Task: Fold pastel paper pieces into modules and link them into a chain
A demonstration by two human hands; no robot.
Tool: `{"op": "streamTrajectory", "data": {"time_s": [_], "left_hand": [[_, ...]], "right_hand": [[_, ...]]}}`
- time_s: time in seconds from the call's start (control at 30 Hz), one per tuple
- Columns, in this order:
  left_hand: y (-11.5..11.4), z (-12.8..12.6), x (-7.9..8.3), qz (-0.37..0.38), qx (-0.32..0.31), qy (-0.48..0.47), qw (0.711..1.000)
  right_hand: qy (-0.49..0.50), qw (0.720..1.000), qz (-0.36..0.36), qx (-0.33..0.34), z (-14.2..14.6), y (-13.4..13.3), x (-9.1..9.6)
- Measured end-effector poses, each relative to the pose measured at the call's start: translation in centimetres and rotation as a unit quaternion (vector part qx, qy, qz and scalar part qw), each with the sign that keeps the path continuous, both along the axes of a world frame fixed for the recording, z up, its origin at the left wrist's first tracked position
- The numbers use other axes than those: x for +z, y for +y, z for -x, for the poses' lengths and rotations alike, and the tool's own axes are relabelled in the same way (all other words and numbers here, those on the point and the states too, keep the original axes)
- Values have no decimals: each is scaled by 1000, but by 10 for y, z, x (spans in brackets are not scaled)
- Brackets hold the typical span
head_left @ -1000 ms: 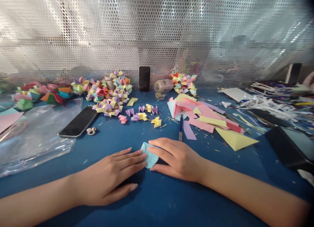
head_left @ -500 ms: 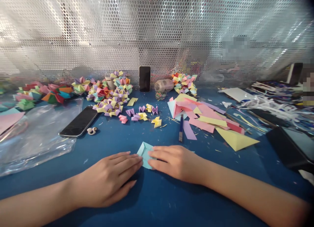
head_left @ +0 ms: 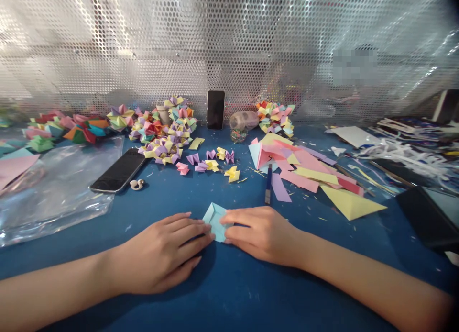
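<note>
A small folded piece of light blue paper (head_left: 216,220) lies on the blue table between my two hands. My left hand (head_left: 167,253) rests palm down, its fingers stretched out and the tips touching the paper's left edge; the thumb lies apart below. From the other side, my right hand (head_left: 263,234) grips the paper's right edge with bent fingers, covering part of it. Beyond the hands sit several small folded paper pieces, among them a yellow one (head_left: 232,174) and a pink one (head_left: 182,168). A blue-handled cutter (head_left: 268,186) lies past my right hand.
To the left are a black phone (head_left: 118,171), earbuds (head_left: 136,184) and a clear plastic bag (head_left: 68,193). Coloured paper sheets (head_left: 301,167) pile at right, near a dark box (head_left: 426,219). Folded-paper clusters (head_left: 161,150), a standing phone (head_left: 215,110) and a jar (head_left: 244,120) line the back.
The view has shifted slightly, so the scene sits a little higher and to the right. Both hands stay at the light blue paper, with only slight finger movement.
</note>
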State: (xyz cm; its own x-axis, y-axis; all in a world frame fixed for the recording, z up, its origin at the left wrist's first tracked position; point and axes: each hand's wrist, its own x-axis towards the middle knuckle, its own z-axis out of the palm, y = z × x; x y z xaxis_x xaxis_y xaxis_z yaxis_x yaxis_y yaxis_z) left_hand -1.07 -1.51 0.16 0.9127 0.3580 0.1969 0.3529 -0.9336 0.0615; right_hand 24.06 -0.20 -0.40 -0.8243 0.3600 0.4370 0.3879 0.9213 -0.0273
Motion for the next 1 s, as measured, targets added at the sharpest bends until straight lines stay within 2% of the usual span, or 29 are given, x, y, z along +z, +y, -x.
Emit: {"op": "streamTrajectory", "data": {"time_s": [0.1, 0.17, 0.2, 0.27, 0.33, 0.4, 0.5, 0.53, 0.6, 0.7, 0.77, 0.87, 1.0], "left_hand": [[1, 2, -1, 39, 12, -48, 998], [1, 4, -1, 48, 27, -113, 992], [0, 5, -1, 41, 35, -147, 988], [-1, 6, -1, 5, 46, -188, 981], [-2, 7, -1, -37, 41, -173, 983], [-2, 6, 0, -58, 25, -123, 990], [-1, 5, -1, -59, 10, -81, 995], [0, 5, -1, -59, 12, -80, 995], [0, 5, -2, -60, 19, -86, 994], [0, 5, -2, -47, 36, -79, 995], [1, 4, -2, -29, 42, -65, 997], [3, 3, -1, 10, 43, -39, 998], [4, 3, -2, 38, 40, -29, 998]], "right_hand": [[52, 996, 75, -18, 2, -3, 0], [143, 970, 180, -84, 5, -4, 2], [195, 943, 241, -125, 6, -5, 3], [286, 871, 351, -189, 8, -4, 4], [328, 817, 428, -204, 9, -1, 4], [328, 799, 462, -201, 10, 3, 3], [305, 805, 475, -181, 9, 7, 0], [299, 816, 462, -175, 8, 7, -1], [279, 862, 384, -178, 6, 8, -2], [207, 946, 173, -180, 4, 6, -1], [144, 976, 47, -153, 4, 2, 0], [62, 991, -76, -92, 6, -4, 3], [-30, 991, -134, 5, 2, -2, 9]]}}
